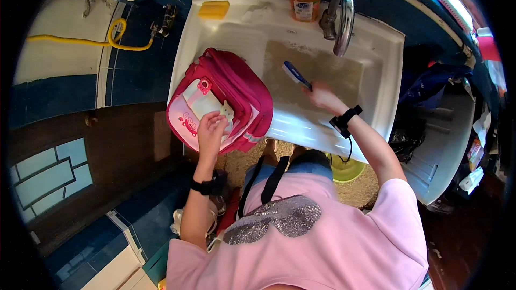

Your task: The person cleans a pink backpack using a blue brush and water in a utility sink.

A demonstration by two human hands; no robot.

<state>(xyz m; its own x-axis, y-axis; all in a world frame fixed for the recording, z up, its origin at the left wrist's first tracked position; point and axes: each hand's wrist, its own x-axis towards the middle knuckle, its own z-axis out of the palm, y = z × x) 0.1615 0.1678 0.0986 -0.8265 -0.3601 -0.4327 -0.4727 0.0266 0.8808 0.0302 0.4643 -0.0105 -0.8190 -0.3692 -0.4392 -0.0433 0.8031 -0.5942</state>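
A pink and crimson school backpack lies on the left side of the white sink, its pale front panel facing up. My left hand is over that panel with its fingers curled, beside a small cream animal-shaped piece. What is between those fingertips is too small to make out. My right hand grips the end of a blue scrub brush with white bristles. The brush is held over the cloudy water in the basin, apart from the backpack.
A curved chrome faucet rises at the sink's back edge, beside an orange soap bottle. At the back left corner lies a yellow sponge. A yellow-green bowl is on the floor below; a second white basin stands to the right.
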